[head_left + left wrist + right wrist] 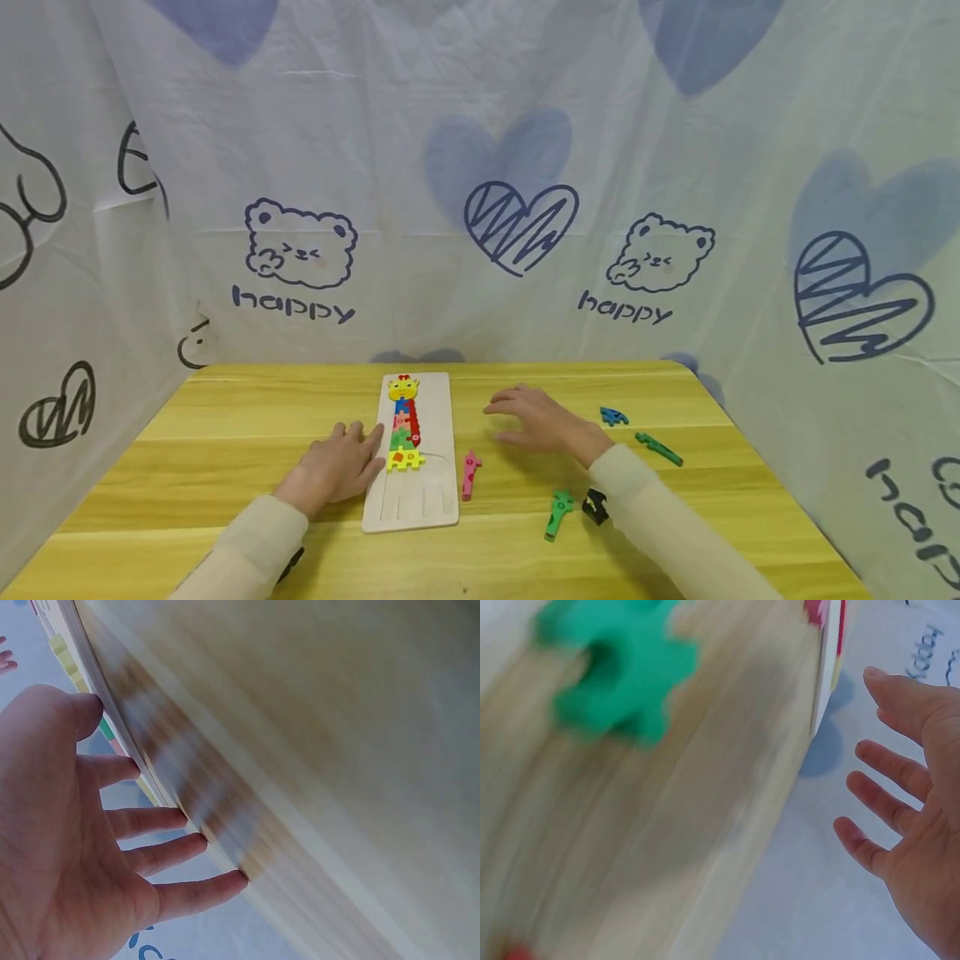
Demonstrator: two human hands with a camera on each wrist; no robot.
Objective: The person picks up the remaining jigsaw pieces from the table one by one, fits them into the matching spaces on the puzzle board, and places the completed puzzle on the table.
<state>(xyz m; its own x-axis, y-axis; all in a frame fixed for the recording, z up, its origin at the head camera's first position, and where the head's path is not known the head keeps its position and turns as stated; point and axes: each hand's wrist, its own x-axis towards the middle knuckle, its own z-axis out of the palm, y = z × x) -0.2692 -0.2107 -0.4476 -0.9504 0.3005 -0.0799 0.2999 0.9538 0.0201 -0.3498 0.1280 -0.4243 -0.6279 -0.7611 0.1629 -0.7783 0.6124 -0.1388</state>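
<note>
A pale wooden puzzle board (pixel 442 417) lies on the table with its long side pointing away from me. Fitted on it is a giraffe figure with a yellow head (pixel 403 389), a neck of blue, pink, green and red pieces, and a yellow piece (pixel 405 459) below. Empty outlined recesses show in the board's near part. My left hand (pixel 337 467) rests at the board's left edge with fingers spread. To the right of the board, my right hand (pixel 543 421) is held over the table, fingers loosely extended, holding nothing.
Loose puzzle pieces lie right of the board: a pink one (pixel 469 477) close beside it, a green one (pixel 558 515) nearer me, and a blue one (pixel 613 416) and dark green one (pixel 659 448) beyond my right wrist. A patterned curtain (pixel 405 333) hangs behind the table.
</note>
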